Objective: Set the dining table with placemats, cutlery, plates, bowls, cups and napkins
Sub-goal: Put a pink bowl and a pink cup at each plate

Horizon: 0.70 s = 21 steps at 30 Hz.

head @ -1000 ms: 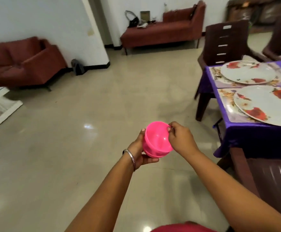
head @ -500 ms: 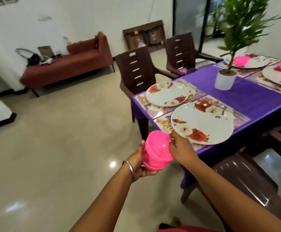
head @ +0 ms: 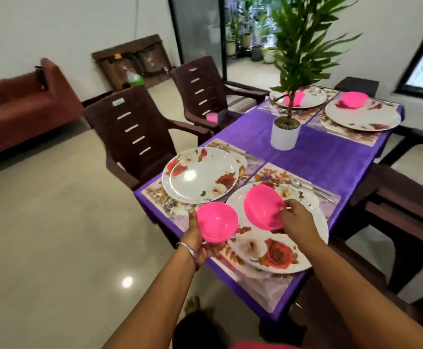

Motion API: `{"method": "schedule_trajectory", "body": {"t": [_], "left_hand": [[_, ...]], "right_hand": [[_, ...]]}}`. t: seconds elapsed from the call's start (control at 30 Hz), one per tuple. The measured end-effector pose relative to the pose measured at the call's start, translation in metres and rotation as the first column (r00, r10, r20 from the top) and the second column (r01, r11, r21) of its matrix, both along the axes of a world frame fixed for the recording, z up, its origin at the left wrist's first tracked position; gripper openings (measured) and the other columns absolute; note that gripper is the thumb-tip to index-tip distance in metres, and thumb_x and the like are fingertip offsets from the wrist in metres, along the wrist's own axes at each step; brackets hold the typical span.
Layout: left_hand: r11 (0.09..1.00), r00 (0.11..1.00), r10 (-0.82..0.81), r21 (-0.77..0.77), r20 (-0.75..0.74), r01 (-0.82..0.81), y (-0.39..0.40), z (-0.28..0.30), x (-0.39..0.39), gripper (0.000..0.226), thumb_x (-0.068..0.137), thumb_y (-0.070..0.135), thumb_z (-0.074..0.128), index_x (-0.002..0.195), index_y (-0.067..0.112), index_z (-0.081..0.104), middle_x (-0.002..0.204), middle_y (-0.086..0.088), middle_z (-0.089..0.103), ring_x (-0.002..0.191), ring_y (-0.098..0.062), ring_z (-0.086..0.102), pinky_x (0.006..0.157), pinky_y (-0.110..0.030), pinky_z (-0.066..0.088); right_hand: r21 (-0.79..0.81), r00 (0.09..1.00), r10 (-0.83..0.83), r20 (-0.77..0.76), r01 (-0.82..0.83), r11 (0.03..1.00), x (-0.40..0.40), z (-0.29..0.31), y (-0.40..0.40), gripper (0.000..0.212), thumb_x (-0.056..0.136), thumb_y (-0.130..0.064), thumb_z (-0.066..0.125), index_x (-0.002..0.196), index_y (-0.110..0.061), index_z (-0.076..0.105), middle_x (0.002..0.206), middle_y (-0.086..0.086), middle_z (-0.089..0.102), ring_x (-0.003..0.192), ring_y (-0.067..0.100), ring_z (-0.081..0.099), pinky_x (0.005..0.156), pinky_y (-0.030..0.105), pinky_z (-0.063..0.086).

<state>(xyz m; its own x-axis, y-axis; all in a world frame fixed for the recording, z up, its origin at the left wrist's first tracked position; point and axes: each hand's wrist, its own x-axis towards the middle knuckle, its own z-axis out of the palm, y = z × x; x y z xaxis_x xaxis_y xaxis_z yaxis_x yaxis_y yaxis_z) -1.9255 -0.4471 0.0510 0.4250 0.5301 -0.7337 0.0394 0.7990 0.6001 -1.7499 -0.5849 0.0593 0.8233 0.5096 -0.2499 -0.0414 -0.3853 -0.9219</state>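
Two pink bowls in hand, left hand (head: 200, 244) gripping one bowl (head: 216, 222), right hand (head: 297, 219) pinching the other bowl (head: 264, 206) over the near plate (head: 276, 250); bowl step, next lower it onto that plate.

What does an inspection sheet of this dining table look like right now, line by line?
Surface: table under a purple cloth, four floral placemats.
Job's things: four floral plates; near plate and left plate bare, each far plate carries a pink bowl; cutlery beside the near plate.
Clutter: potted plant mid-table.
Hands: left hand holds a bowl; right hand holds another bowl over the near plate.
Cables: nothing seen.
Surroundings: brown chairs, red sofa, tiled floor.
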Motion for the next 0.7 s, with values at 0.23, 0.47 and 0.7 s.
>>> {"method": "schedule_trajectory", "body": {"t": [0.23,0.47,0.7], "left_hand": [[0.993,0.994,-0.090,0.075,-0.066,0.095,0.113,-0.017,0.063,0.068,0.084,0.073,0.040,0.122,0.016,0.046,0.112,-0.019,0.057,0.095,-0.042,0.061,0.057,-0.046,0.059],[0.931,0.960,-0.167,0.285,-0.225,0.229,0.203,-0.038,0.096,0.050,0.092,0.059,0.045,0.116,0.016,0.053,0.119,-0.014,0.052,0.097,-0.040,0.055,0.059,-0.052,0.058],[0.807,0.866,-0.353,0.353,-0.354,0.474,0.229,-0.048,0.116,0.051,0.098,0.046,0.043,0.125,0.004,0.053,0.125,-0.019,0.052,0.117,-0.046,0.047,0.071,-0.052,0.046]], "right_hand": [[-0.092,0.912,-0.350,-0.215,0.338,0.937,0.057,-0.043,0.061,0.033,0.085,0.004,0.039,0.117,0.002,0.046,0.119,0.022,0.052,0.068,0.038,0.066,0.063,0.045,0.060],[-0.222,0.804,-0.543,-0.242,0.499,0.838,0.073,-0.065,0.105,0.045,0.080,0.003,0.047,0.124,0.001,0.040,0.115,0.018,0.050,0.096,0.046,0.062,0.057,0.040,0.058],[-0.337,0.754,-0.618,-0.223,0.535,0.775,0.076,-0.079,0.116,0.046,0.078,-0.003,0.050,0.123,0.001,0.043,0.110,0.021,0.058,0.083,0.042,0.066,0.066,0.050,0.060]]}}
